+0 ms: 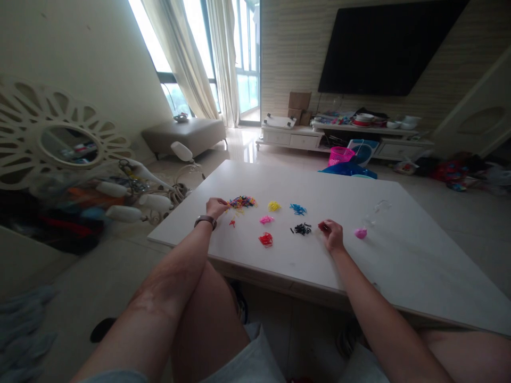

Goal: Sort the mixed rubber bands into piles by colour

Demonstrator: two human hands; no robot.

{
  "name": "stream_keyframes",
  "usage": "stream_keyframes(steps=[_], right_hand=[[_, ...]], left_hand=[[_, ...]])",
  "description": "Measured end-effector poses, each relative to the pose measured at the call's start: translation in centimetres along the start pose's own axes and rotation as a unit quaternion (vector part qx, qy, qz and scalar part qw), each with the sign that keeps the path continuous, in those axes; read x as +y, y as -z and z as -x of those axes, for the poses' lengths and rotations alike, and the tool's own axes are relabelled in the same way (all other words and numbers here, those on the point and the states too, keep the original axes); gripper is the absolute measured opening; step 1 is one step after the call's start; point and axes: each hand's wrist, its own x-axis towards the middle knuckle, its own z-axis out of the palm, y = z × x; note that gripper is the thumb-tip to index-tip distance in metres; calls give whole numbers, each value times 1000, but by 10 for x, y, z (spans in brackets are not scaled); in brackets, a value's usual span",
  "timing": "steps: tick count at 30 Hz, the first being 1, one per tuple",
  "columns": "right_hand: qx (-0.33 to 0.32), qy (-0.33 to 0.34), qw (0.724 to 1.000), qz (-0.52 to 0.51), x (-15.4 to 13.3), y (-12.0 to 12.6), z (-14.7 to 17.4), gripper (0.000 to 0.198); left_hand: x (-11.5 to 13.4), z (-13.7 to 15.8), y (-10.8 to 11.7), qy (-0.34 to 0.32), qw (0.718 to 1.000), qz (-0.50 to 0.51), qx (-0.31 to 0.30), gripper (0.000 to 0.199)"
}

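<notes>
My left hand [216, 206], with a watch on the wrist, reaches to the left edge of a mixed pile of small colourful strips [242, 201]. Its fingers are pinched together; what they hold is too small to make out. To the right of the black strips [302, 229], my right hand [331, 234] is closed with its fingers curled, and a dark red bit shows at the fingertips. Between the hands lie separate little heaps: yellow strips [274, 206], blue strips [297, 209], pink strips [266, 219] and red strips [265, 240].
All this lies on a white table [319, 187]. A pink lump [361, 233] and a clear plastic piece [368, 221] sit to the right. A lamp with white shades [154, 201] stands close to the left edge; a pink basket [340, 156] is beyond the far edge.
</notes>
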Motion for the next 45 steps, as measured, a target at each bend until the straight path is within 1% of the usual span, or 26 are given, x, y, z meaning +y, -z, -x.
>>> stream_keyframes(steps=[6,10,15,22,26,34,39,45], right_hand=[[0,0,1000,5,-1,-1,1,14],[0,2,1000,10,-1,-1,1,14],[-3,3,1000,14,0,-1,0,14],[-4,1,1000,13,1,0,0,14],[-3,1,1000,12,1,0,0,14],[1,-2,1000,12,1,-1,0,15],[1,-5,1000,11,1,0,0,14],[1,-4,1000,12,-1,-1,1,13]], left_hand=[[-7,-2,-2,11,1000,-13,9,21],[-9,0,-2,16,1000,-26,4,18],[-9,2,-4,28,999,-45,6,21],[-8,0,-1,53,996,-56,37,23],[-6,-1,1,52,996,-59,52,23],[1,2,-7,20,997,-59,37,19],[4,3,-11,29,997,-60,38,22],[6,2,-17,40,997,-57,32,19]])
